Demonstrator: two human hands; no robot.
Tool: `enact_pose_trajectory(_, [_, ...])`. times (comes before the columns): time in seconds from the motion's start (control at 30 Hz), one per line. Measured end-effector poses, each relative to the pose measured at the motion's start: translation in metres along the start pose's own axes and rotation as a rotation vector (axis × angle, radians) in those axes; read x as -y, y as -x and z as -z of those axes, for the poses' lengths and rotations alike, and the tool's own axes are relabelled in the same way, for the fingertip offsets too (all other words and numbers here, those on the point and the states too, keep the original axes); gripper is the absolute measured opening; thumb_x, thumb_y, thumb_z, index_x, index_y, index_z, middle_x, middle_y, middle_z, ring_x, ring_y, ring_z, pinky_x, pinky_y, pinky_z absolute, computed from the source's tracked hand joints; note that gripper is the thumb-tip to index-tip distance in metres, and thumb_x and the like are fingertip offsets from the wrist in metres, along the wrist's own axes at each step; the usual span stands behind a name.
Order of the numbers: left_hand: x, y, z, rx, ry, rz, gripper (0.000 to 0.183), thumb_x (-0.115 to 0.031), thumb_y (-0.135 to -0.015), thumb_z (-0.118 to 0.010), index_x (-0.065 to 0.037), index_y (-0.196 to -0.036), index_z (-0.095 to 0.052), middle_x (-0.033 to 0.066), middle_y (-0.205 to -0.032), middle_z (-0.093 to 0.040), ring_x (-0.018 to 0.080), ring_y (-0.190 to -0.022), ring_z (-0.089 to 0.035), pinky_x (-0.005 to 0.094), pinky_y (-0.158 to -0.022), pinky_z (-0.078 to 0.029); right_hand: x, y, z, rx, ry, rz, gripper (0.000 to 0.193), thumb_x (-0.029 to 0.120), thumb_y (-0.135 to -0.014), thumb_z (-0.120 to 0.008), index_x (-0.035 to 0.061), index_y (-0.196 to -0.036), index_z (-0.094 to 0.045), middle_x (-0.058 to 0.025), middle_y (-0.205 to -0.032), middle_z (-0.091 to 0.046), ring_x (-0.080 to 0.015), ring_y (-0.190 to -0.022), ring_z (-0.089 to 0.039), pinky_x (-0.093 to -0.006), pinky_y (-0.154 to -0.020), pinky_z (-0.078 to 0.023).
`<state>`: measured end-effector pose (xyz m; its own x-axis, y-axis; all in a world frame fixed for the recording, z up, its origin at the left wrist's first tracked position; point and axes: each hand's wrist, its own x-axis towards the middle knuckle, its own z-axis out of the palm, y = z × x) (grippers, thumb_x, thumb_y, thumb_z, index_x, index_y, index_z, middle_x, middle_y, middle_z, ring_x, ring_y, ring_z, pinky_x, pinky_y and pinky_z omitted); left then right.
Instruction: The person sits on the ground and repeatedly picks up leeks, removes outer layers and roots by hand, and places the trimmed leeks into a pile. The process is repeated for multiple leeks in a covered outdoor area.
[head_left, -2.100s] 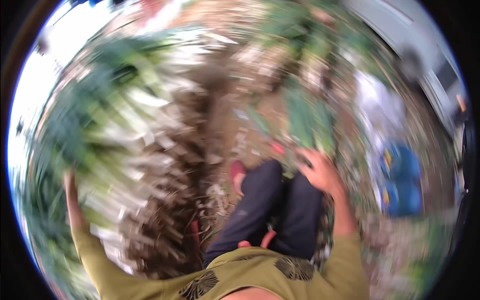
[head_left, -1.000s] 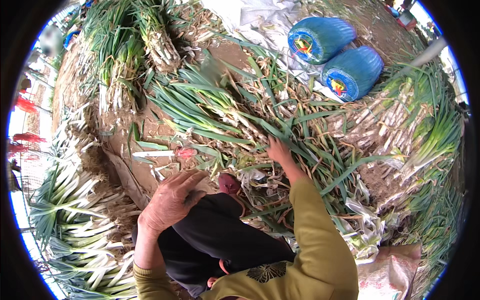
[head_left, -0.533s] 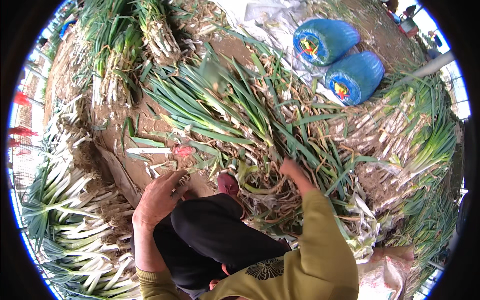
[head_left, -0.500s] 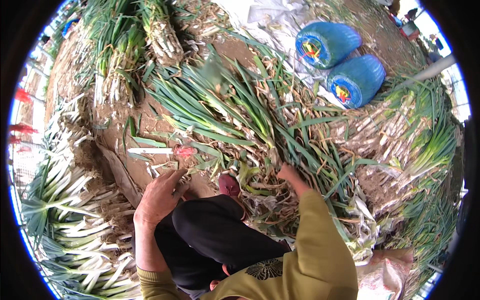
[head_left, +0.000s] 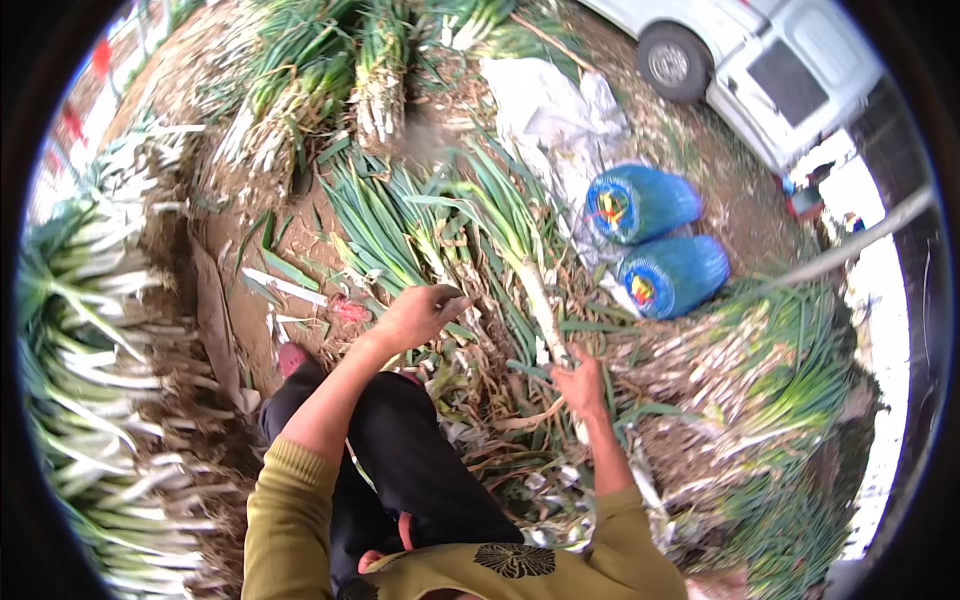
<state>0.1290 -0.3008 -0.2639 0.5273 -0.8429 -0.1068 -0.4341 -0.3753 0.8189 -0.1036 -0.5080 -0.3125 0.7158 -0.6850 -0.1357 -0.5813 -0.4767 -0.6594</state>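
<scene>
My right hand [head_left: 582,382] is closed around the lower end of a leek [head_left: 536,290], its white shank rising away from me and its green leaves spreading at the far end. To the left, my left hand [head_left: 418,316] hovers above the leaf litter, fingers bent but apart, with nothing visible in it. Just beyond it lies a loose pile of untrimmed leeks [head_left: 375,225]. Torn leaves and dry peelings [head_left: 490,400] cover the ground between my hands and around my legs.
Stacked leeks [head_left: 120,380] line the left side, and more leeks [head_left: 760,370] lie at right. Upright bundles [head_left: 380,90] stand at the back. Two blue netted rolls [head_left: 675,275] rest by a white sheet [head_left: 545,100]. A white vehicle [head_left: 720,70] is parked far right.
The view has shifted, bringing the vehicle in. My right hand now holds a leek lifted from the litter. My left hand has moved forward and right from beside my knee.
</scene>
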Motion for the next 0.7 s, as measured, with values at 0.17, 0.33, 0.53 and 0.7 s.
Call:
enact_pose_trajectory(0.17, [-0.001, -0.024, -0.016, -0.084, 0.688, 0.201, 0.066, -0.054, -0.084, -0.047, 0.008, -0.11, -0.049, 0.0189, -0.095, -0.06, 0.0205, -0.068, -0.062, 0.0299, -0.065, -0.051, 0.067, 0.037, 0.009, -0.117, 0.132, 0.483, 0.033, 0.001, -0.069, -0.065, -0.007, -0.099, -0.056, -0.011, -0.065, -0.061, -0.0162, -0.049, -0.057, -0.0258, -0.038, -0.045])
enact_pose_trajectory(0.33, [-0.004, -0.018, -0.009, -0.392, 0.777, 0.26, 0.056, -0.048, -0.088, -0.044, 0.006, -0.08, -0.058, 0.011, -0.06, -0.059, 0.0172, -0.045, -0.055, 0.0288, -0.043, -0.045, 0.106, 0.055, -0.002, -0.119, 0.007, 0.517, 0.033, 0.005, -0.067, -0.069, -0.0018, -0.097, -0.057, -0.0158, -0.075, -0.064, -0.024, -0.063, -0.064, -0.0321, -0.054, -0.049])
enact_pose_trajectory(0.53, [-0.001, 0.007, -0.006, -0.172, 1.337, 0.278, 0.044, -0.027, -0.095, -0.024, 0.001, -0.079, -0.053, 0.0114, -0.058, -0.056, 0.0199, -0.04, -0.049, 0.0307, -0.041, -0.045, 0.142, 0.06, -0.008, -0.034, -0.118, 0.264, 0.038, 0.004, -0.065, -0.069, -0.0039, -0.1, -0.056, -0.0139, -0.076, -0.065, -0.0194, -0.064, -0.062, -0.0299, -0.058, -0.048])
enact_pose_trajectory(0.7, [-0.016, 0.025, 0.005, 0.14, 0.004, -0.07, 0.049, -0.04, -0.092, -0.035, -0.001, -0.072, -0.059, 0.0086, -0.057, -0.058, 0.0187, -0.048, -0.053, 0.0339, -0.056, -0.049, 0.137, 0.046, -0.01, -0.224, 0.1, 0.493, 0.038, 0.004, -0.066, -0.065, -0.004, -0.102, -0.055, -0.0172, -0.076, -0.064, -0.0264, -0.063, -0.063, -0.0333, -0.056, -0.049])
